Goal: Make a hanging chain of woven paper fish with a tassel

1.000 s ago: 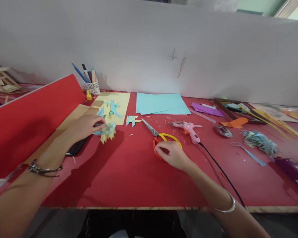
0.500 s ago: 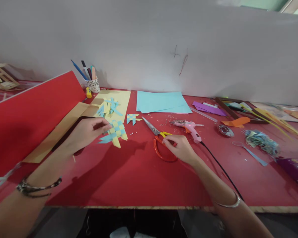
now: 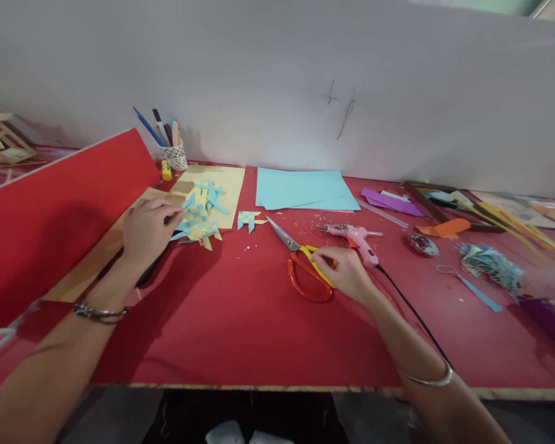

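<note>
My left hand (image 3: pixel 148 229) pinches the edge of a woven blue-and-yellow paper fish (image 3: pixel 202 230), at a pile of similar paper fish (image 3: pixel 207 196) on the yellow sheet. Its fingertips sit at the piece's left side. My right hand (image 3: pixel 345 271) has its thumb and fingers closed on the yellow handle of the scissors (image 3: pixel 300 256), which lie on the red table with blades toward the upper left. Another small woven fish (image 3: pixel 246 220) lies by itself near the scissor tips. A dark flat object (image 3: pixel 153 269) is partly hidden under my left hand.
Light blue sheets (image 3: pixel 308 189) lie at the back. A pink glue gun (image 3: pixel 355 237) with a black cord rests right of the scissors. A pen cup (image 3: pixel 174 155) stands back left beside a red board (image 3: pixel 69 216). Tangled paper strips (image 3: pixel 490 265) lie at the right.
My left hand has carried the woven fish up and left onto the pile. The scissor handles have shifted slightly under my right hand, with the yellow one showing more.
</note>
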### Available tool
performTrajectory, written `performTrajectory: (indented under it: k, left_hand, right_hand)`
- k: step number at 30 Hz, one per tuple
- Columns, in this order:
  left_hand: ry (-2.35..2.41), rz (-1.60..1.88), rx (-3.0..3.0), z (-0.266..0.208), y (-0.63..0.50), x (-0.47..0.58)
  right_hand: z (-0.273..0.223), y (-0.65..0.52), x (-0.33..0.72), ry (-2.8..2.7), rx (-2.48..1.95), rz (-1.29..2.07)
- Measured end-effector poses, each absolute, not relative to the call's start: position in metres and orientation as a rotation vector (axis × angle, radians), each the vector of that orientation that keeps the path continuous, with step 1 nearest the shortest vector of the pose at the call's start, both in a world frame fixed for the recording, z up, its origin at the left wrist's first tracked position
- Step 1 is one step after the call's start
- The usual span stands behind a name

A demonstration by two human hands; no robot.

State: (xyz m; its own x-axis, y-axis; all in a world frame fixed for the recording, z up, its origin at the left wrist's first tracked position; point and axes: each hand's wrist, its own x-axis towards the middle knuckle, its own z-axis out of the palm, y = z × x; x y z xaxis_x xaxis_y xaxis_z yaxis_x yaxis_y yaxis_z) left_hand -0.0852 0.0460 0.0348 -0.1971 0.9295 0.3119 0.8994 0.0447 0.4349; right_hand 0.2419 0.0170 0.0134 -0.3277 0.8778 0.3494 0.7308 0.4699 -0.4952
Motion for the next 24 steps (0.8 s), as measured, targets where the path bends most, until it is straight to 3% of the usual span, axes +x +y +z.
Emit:
performTrajectory:
  k: [4, 11, 17, 24]
  left_hand:
    - [1.903, 0.989, 1.658, 0.042, 0.032, -0.065]
    - [1.246, 0.542, 1.735, 0.023, 0.004, -0.022]
    - [1.566, 0.404, 2.141, 0.006, 0.019, -0.022]
    - [1.518, 0.421, 2.286, 0.003, 0.050, -0.018]
  right_hand:
    - [0.021, 0.027, 0.265, -1.923, -1.548, 0.012]
    - [0.027, 0.038, 0.300, -1.714, -2.271, -0.344]
    - [0.027, 0.043, 0.306, -1.636, -2.526, 0.021]
    - [0.026, 0.043, 0.304, -1.750, -2.469, 0.152]
